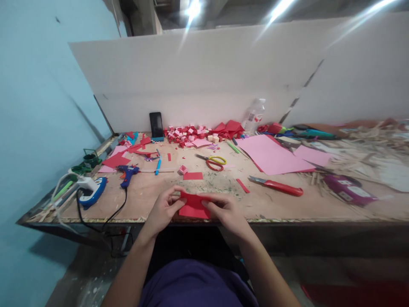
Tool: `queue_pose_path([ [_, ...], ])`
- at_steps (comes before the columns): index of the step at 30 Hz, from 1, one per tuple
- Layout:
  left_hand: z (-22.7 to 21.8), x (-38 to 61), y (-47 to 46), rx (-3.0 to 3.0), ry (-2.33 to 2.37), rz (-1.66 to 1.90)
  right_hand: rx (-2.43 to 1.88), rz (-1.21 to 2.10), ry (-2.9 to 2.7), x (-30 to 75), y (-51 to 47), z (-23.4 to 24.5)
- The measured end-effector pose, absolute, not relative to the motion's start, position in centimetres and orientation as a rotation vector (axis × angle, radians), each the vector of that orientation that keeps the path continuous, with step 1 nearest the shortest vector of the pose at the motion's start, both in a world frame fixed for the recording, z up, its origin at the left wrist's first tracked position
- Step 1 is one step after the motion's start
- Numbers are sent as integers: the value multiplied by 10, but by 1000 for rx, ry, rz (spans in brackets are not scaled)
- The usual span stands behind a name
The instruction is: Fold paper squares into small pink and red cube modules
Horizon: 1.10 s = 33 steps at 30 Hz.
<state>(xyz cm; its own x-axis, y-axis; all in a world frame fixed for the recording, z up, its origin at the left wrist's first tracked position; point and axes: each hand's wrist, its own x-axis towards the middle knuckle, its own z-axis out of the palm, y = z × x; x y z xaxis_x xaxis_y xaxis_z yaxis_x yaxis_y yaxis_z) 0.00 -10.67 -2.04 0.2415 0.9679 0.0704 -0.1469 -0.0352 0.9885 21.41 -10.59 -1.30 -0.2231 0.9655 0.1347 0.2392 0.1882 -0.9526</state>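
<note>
A piece of red paper [194, 207] is held up at the table's front edge, its upper part bent over. My left hand [165, 209] pinches its left side between thumb and fingers. On the right side, my right hand [225, 211] grips the same paper, thumb in front and fingers behind. Just beyond the paper lie a flat red paper strip [193, 176] and a small pink cube [182, 169]. Scissors [214, 162] with yellow and red handles rest open farther back. A thin red strip [243, 186] lies off to the right.
A blue glue gun [128, 174] and a power strip [93, 192] with cords sit at left. Behind are a phone [156, 125], heaped small cubes [188, 135] and a plastic bottle [254, 116]. To the right lie pink paper sheets [275, 155] and a red-handled knife [277, 186].
</note>
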Motion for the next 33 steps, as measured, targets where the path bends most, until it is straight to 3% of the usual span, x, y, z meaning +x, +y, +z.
queue_pose_path([
  [13,-26,0,-102,1132,889,1171,-1060,965,-1718,215,-104,-6],
  [23,-28,5,-101,1269,954,1322,-949,1079,-1546,217,-101,-8],
  [33,-21,6,-110,1298,902,1125,-1074,1202,-1881,210,-108,-6],
])
